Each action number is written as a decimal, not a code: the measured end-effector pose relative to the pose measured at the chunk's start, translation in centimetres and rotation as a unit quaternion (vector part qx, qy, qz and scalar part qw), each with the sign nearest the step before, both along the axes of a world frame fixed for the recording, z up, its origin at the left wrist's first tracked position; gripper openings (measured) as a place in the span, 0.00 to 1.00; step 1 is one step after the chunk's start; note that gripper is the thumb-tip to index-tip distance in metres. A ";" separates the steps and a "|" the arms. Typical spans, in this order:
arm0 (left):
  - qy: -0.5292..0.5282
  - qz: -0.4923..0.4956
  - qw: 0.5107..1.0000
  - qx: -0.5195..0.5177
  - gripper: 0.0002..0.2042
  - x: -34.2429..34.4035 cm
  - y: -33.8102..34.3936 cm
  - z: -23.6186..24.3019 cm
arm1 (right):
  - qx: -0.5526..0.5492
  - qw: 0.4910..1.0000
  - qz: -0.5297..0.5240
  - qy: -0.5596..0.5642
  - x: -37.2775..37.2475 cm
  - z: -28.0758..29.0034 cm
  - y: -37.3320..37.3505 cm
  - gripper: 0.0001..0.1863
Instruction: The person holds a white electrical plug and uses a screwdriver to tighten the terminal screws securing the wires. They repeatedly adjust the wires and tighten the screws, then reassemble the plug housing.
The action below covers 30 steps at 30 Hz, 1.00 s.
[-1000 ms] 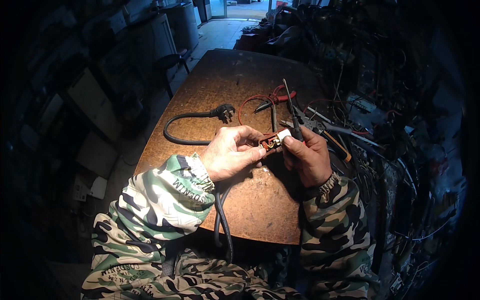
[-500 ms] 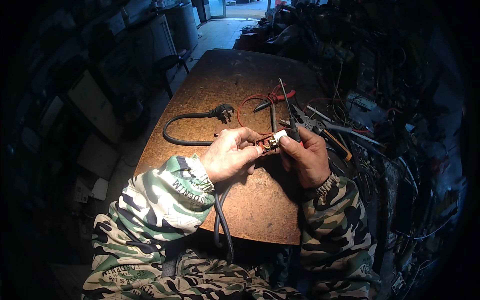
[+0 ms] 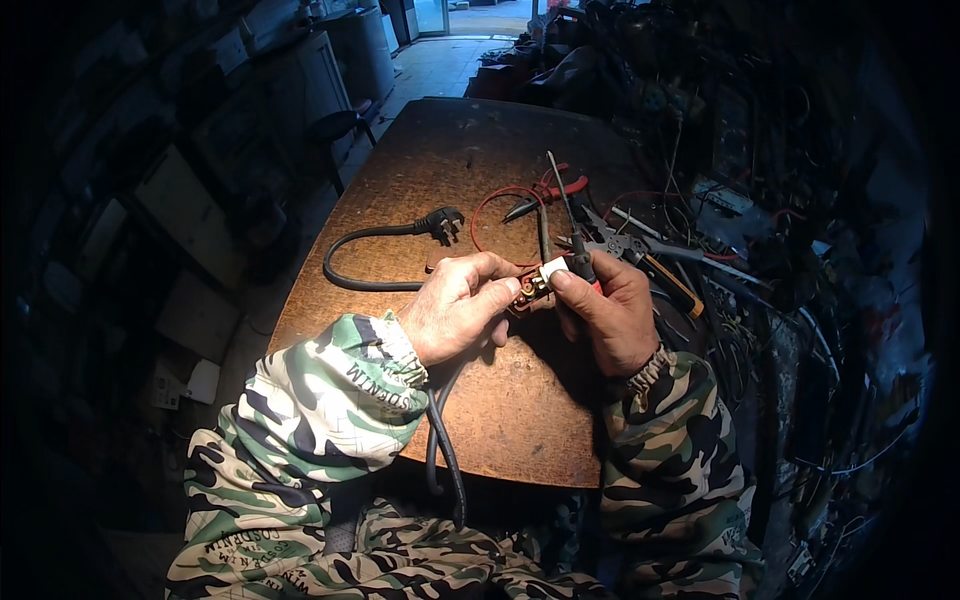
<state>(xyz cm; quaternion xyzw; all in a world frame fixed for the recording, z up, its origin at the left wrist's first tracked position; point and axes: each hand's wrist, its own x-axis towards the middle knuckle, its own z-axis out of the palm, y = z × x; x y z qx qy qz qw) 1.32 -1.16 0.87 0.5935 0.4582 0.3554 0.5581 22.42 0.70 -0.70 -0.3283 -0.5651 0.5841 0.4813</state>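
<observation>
Black sleeve lettering (image 3: 385,388), hands (image 3: 455,312) (image 3: 615,308) on wired fitting (image 3: 531,289)

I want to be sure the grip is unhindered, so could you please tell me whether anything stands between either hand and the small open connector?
Nothing visible does: the left hand and the right hand both touch the connector directly. The right hand also holds a screwdriver, but its shaft points away from the connector.

Held fitting (image 3: 553,269): white, red
Sleeves (image 3: 672,425): black-green-cream camouflage
Plug (image 3: 438,222), 11 o'clock: black
Bench (image 3: 535,425): mottled brown
</observation>
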 end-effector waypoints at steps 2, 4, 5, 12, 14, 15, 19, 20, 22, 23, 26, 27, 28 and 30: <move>0.000 -0.009 1.000 0.008 0.20 -0.1 0.2 -0.3 | 0.004 1.000 -0.001 -0.006 0.0 0.1 -0.1 0.10; 0.008 -0.007 1.000 0.011 0.20 -0.1 0.1 -0.1 | 0.006 1.000 0.000 -0.010 -0.1 0.2 -0.1 0.10; 0.012 -0.006 1.000 0.013 0.20 0.0 0.1 0.0 | 0.006 1.000 0.000 -0.012 -0.1 0.2 -0.2 0.10; 0.023 0.019 0.999 0.016 0.18 0.6 -0.4 0.9 | 0.029 0.999 -0.012 -0.040 -0.1 0.2 -0.3 0.10; 0.030 0.022 0.999 0.023 0.17 0.4 -0.2 0.4 | 0.029 0.998 -0.005 -0.051 -0.2 0.5 -0.5 0.10; 0.033 0.025 0.999 0.027 0.16 0.3 -0.2 0.3 | 0.030 0.998 -0.001 -0.056 -0.2 0.5 -0.6 0.10; 0.044 0.017 0.999 0.027 0.14 0.2 -0.2 0.4 | 0.056 0.996 0.003 -0.068 -0.2 0.6 -0.7 0.10; 0.047 0.013 0.999 0.022 0.14 0.1 -0.1 0.4 | 0.055 0.996 0.005 -0.067 -0.2 0.7 -0.8 0.10; 0.039 0.009 0.999 0.017 0.13 0.0 -0.1 0.3 | 0.049 0.996 0.009 -0.069 -0.3 0.6 -0.8 0.10; 0.035 0.007 0.999 0.016 0.13 0.0 -0.2 0.4 | 0.046 0.996 0.010 -0.072 -0.2 0.6 -0.8 0.10; 0.032 0.016 0.999 0.003 0.12 0.0 -0.2 0.5 | 0.036 0.997 0.013 -0.072 -0.2 0.5 -0.7 0.10; 0.022 0.014 1.000 -0.001 0.13 0.0 -0.1 0.4 | 0.033 0.997 0.014 -0.071 -0.2 0.4 -0.7 0.10; 0.012 0.012 1.000 -0.005 0.13 0.0 -0.1 0.2 | 0.027 0.998 0.018 -0.055 -0.3 0.2 -0.6 0.10; 0.003 0.008 1.000 -0.013 0.13 0.0 -0.1 0.0 | 0.017 0.999 0.025 -0.024 -0.3 -0.1 -0.5 0.10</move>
